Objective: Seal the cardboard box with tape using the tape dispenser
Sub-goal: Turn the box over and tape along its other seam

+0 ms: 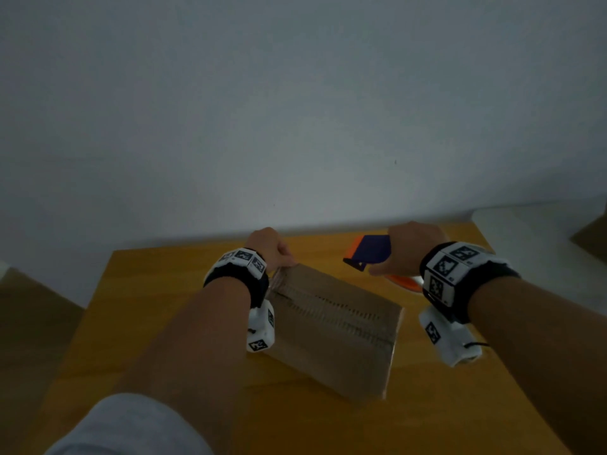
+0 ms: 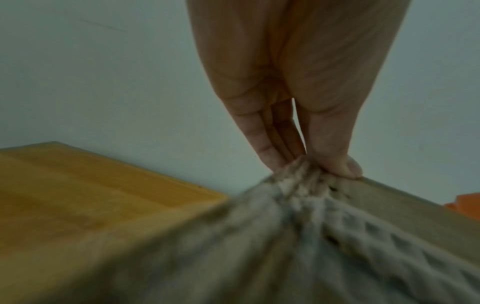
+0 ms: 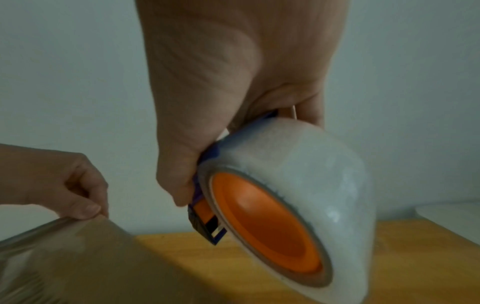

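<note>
A brown cardboard box point(image 1: 331, 326) lies on the yellow wooden table point(image 1: 157, 307), its top seam covered by a rippled strip of clear tape point(image 1: 335, 315). At the box's far left corner my left hand point(image 1: 272, 249) pinches the bunched tape end point(image 2: 301, 172) between thumb and fingers, as the right wrist view also shows with my left hand point(image 3: 78, 195). To the right of the box, my right hand point(image 1: 407, 247) grips the blue-and-orange tape dispenser point(image 1: 368, 252) above the table. The dispenser's clear tape roll point(image 3: 293, 185) with its orange hub point(image 3: 262, 222) hangs below my right hand point(image 3: 233, 102).
A grey wall point(image 1: 295, 110) rises right behind the table's far edge. A white surface point(image 1: 538, 244) adjoins the table at the right, with a brown shape at the frame edge. Brown floor or furniture point(image 1: 29, 323) lies to the left. Bare tabletop surrounds the box.
</note>
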Tool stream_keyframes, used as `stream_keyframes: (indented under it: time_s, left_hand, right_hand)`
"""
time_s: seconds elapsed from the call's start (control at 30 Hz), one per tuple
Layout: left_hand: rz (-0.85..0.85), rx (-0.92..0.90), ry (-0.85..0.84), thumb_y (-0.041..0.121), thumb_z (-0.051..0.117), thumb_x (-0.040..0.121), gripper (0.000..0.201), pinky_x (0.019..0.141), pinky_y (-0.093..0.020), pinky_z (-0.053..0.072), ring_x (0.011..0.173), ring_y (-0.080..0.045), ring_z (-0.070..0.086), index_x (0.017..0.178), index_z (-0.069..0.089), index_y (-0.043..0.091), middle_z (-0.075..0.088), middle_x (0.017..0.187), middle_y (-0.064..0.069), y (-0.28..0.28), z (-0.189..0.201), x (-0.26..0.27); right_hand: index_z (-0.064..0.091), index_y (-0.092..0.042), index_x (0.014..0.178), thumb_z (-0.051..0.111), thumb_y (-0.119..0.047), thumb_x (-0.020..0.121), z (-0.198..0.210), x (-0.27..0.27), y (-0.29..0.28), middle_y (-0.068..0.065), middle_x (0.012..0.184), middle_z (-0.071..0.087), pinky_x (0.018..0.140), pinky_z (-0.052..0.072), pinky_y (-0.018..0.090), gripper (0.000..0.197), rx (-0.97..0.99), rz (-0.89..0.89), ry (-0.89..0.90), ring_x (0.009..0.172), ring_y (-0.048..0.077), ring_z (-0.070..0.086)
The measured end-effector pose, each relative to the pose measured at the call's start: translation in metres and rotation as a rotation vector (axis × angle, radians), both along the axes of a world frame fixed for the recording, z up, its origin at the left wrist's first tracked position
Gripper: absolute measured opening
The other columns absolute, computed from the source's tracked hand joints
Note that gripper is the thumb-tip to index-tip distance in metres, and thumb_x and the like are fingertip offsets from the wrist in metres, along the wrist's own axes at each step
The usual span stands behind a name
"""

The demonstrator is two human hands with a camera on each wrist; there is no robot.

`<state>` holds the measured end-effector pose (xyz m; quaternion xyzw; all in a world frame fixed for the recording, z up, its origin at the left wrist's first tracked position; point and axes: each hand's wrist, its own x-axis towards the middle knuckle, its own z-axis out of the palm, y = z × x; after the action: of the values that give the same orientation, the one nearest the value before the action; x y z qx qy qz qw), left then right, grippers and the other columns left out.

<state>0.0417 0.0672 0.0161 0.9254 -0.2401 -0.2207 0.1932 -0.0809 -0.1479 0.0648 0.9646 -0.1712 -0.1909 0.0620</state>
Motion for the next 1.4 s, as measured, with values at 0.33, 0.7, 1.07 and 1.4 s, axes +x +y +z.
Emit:
stream_keyframes:
  time_s: [0.33,0.7,1.07,1.4]
  left_hand:
    - [0.330,0.071,-0.086,0.027,0.067,0.086,0.027,0.084,-0.034,0.056,0.093,-0.030,0.069,0.094,0.077,0.003,0.074,0.103,-0.014,0.043,-0.002,0.024]
    - [0.531,-0.169,-0.083,0.025,0.068,0.086,0.025,0.093,-0.041,0.052,0.102,-0.032,0.064,0.101,0.072,0.006,0.070,0.112,-0.014,0.044,-0.018,0.016]
    - [0.605,-0.274,0.005,0.029,0.071,0.081,0.023,0.086,-0.040,0.054,0.094,-0.030,0.064,0.093,0.066,0.010,0.063,0.091,-0.006,0.050,-0.023,0.014]
    - [0.625,-0.099,0.360,0.037,0.061,0.089,0.036,0.089,-0.046,0.055,0.088,-0.034,0.067,0.087,0.060,0.001,0.064,0.084,-0.016,0.058,-0.002,0.012]
  right_hand:
    - [0.042,-0.004,0.128,0.045,-0.045,0.092,-0.026,-0.003,-0.023,0.003,0.070,0.048,0.061,0.044,0.033,0.055,0.141,-0.297,-0.112,0.065,0.022,0.052]
    - [0.020,-0.005,0.144,0.057,-0.008,0.090,-0.113,-0.010,-0.012,0.023,0.102,0.059,0.054,0.039,0.034,0.066,0.363,-0.324,-0.076,0.081,0.038,0.059]
    - [0.046,-0.013,0.094,0.066,-0.008,0.078,-0.119,0.000,0.000,0.010,0.085,0.062,0.049,0.039,0.032,0.026,0.323,-0.267,-0.029,0.059,0.026,0.053]
    - [0.070,0.005,0.091,0.042,-0.037,0.099,-0.047,0.016,0.008,0.018,0.084,0.073,0.077,0.059,0.045,0.051,0.670,-0.497,-0.098,0.076,0.032,0.071]
